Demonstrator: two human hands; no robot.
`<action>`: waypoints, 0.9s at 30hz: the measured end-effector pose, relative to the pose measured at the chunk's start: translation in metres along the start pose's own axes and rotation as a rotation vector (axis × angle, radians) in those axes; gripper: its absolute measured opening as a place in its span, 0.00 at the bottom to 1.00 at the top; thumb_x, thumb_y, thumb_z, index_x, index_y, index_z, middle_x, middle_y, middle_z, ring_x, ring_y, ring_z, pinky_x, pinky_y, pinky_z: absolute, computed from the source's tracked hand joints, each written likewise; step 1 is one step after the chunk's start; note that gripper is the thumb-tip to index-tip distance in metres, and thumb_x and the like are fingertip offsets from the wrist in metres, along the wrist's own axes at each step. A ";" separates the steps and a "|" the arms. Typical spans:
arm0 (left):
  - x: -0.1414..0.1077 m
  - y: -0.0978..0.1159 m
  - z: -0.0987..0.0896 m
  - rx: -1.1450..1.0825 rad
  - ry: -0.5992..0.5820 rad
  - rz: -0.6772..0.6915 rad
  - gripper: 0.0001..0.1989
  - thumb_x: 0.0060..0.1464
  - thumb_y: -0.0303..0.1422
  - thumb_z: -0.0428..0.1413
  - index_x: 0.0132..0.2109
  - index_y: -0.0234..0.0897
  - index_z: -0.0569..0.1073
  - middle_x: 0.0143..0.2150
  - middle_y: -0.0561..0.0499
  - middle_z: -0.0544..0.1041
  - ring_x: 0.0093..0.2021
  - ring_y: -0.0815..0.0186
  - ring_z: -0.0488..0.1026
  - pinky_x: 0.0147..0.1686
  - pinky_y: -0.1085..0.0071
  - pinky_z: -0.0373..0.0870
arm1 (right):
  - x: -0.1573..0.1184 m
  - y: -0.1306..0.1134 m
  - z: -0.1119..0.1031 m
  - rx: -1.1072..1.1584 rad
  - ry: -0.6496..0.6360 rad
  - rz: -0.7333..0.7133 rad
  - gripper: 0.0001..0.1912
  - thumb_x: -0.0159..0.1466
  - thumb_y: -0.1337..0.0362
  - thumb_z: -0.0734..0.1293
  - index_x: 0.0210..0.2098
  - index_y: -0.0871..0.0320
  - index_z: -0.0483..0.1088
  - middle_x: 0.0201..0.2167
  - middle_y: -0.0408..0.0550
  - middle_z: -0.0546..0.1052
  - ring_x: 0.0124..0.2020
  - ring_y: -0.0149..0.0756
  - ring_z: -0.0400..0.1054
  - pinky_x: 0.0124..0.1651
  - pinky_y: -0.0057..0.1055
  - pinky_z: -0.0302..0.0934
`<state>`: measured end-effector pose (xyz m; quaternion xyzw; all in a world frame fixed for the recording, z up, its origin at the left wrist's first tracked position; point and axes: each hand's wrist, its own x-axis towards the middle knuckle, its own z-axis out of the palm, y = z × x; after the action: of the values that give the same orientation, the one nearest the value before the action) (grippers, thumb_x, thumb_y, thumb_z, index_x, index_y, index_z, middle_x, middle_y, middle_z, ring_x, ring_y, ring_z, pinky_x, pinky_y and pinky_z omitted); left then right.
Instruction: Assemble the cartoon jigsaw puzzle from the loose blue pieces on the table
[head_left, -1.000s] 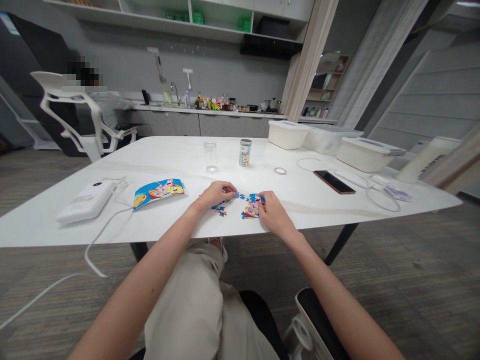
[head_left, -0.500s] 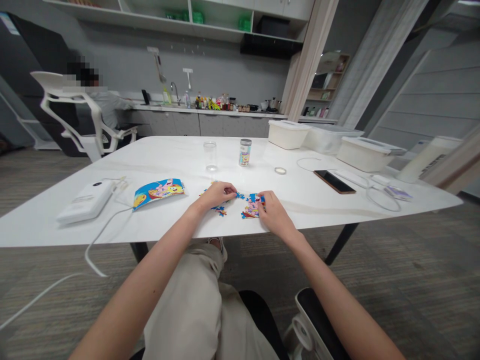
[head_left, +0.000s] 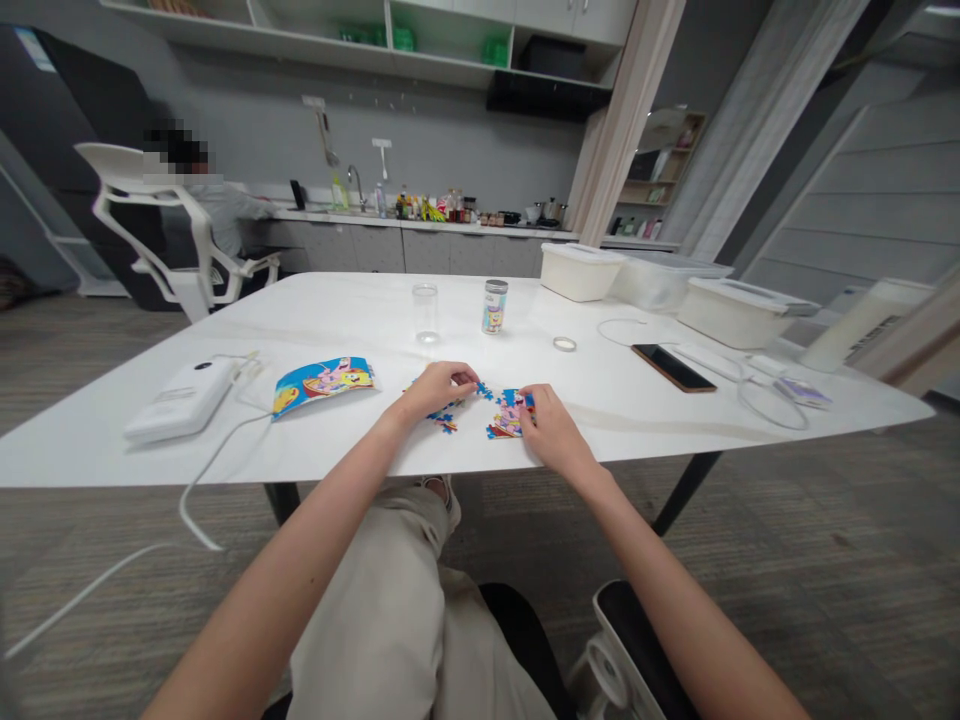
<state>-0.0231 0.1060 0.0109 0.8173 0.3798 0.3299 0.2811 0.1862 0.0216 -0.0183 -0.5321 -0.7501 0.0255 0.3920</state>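
Left hand (head_left: 441, 390) curls beside small blue jigsaw pieces (head_left: 484, 391), right hand (head_left: 556, 430) touches a flat multicoloured jigsaw section (head_left: 507, 416), both grips indeterminable.

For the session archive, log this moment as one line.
left hand: over puzzle pieces | right hand: at joined puzzle section | beyond: clear jar, printed canister | surface: white table

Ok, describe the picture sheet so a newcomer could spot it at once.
On the white table, look left of the left hand, toward the white slab with a cable beside it. The sheet lies between them, bowed, with cartoon figures on blue. Unlike the small puzzle pieces by that hand, it is one large picture.
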 end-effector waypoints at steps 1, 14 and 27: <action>0.000 0.000 0.000 -0.015 0.009 0.004 0.08 0.48 0.36 0.59 0.34 0.37 0.78 0.29 0.51 0.78 0.31 0.66 0.72 0.36 0.71 0.67 | 0.000 0.000 0.000 0.003 -0.002 0.000 0.13 0.63 0.71 0.56 0.45 0.60 0.65 0.43 0.57 0.70 0.47 0.45 0.66 0.54 0.46 0.61; 0.003 0.000 0.001 -0.452 -0.005 -0.160 0.14 0.41 0.38 0.64 0.31 0.35 0.70 0.30 0.49 0.79 0.33 0.66 0.75 0.37 0.69 0.69 | 0.000 0.000 0.000 0.003 -0.013 0.013 0.12 0.63 0.70 0.56 0.45 0.59 0.64 0.44 0.57 0.69 0.48 0.45 0.65 0.55 0.47 0.61; 0.000 0.006 -0.002 -0.469 -0.034 -0.162 0.11 0.44 0.36 0.62 0.30 0.33 0.73 0.30 0.48 0.80 0.33 0.66 0.75 0.37 0.70 0.67 | 0.000 0.001 0.000 -0.011 -0.022 0.006 0.12 0.63 0.69 0.56 0.45 0.60 0.65 0.44 0.58 0.69 0.48 0.45 0.65 0.56 0.46 0.60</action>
<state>-0.0223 0.1035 0.0167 0.7019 0.3523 0.3714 0.4952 0.1872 0.0223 -0.0189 -0.5363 -0.7527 0.0285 0.3809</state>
